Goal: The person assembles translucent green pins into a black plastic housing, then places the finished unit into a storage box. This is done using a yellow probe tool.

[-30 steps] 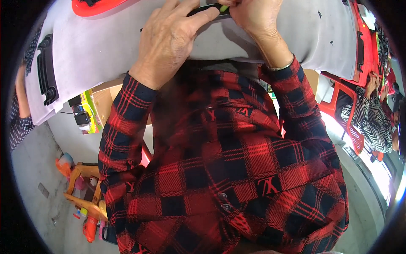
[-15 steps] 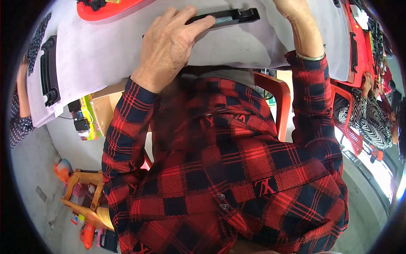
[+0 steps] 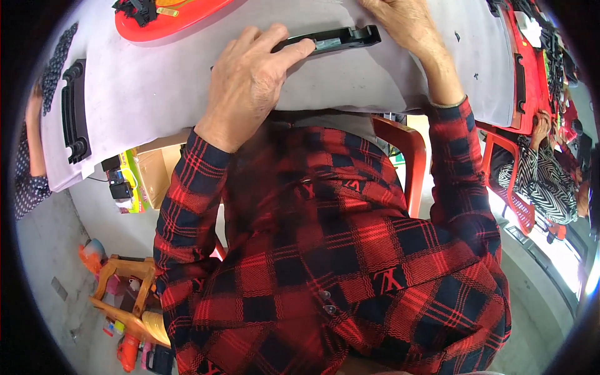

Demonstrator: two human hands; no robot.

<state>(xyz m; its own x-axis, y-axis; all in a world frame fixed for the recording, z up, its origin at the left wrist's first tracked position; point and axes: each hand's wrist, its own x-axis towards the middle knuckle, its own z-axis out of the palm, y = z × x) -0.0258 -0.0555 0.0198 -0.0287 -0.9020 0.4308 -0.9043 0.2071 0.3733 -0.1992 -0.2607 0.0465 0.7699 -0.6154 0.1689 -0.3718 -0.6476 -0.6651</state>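
1. The left hand (image 3: 250,81) lies palm down on the grey-covered tabletop (image 3: 156,94), fingers loosely spread. Its fingertips (image 3: 303,47) press on the left end of a long black plastic part (image 3: 331,39); it closes around nothing.
2. The black plastic part lies flat on the tabletop near the upper edge of the view, its length running left to right, with a small pale patch beside the fingertips.
3. The right hand (image 3: 403,22) rests at the part's right end, fingers curled; the upper edge of the view cuts it off, so whether it grips anything cannot be told.
4. A red tray (image 3: 169,25) sits at the upper left of the tabletop, holding dark pieces.
5. Another black moulded part (image 3: 75,119) lies along the tabletop's left side, well apart from both hands.
6. A red chair (image 3: 403,153) shows behind the person's checked red-and-black shirt.
7. A second person in a zebra-striped top (image 3: 550,187) sits at the right, near a red tray edge (image 3: 522,75).
8. A cardboard box (image 3: 153,172) sits under the tabletop's left edge.
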